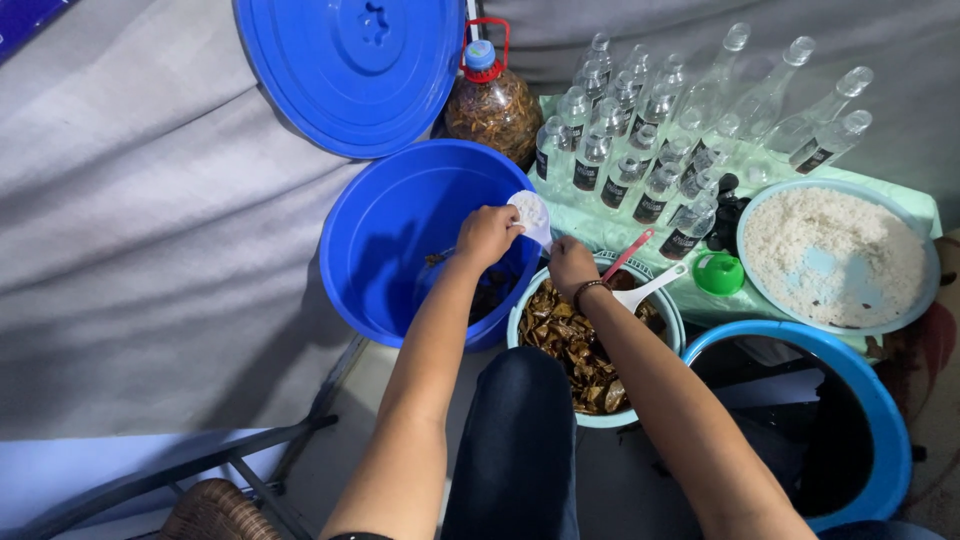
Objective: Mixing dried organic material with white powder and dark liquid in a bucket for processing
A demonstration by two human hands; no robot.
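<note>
Left hand (487,235): closed around a small white cup (529,210), held over the rim of the big blue tub (375,250).
Right hand (571,265): fingers curled down into the pale bowl (520,325); whether they pinch anything cannot be told; a dark band circles the wrist.
Bowl contents: brown dried pieces (575,345), directly under the right hand.
Scoops: a white-handled one (650,287) and a red-handled one (628,254) lean in the bowl, just right of that hand.
Green funnel (719,273): further right, on the surface.
Clear bottles (640,150): clustered beyond the hands.
Rice basin (835,255): far right.
Blue lid (350,70): propped up behind the tub.
</note>
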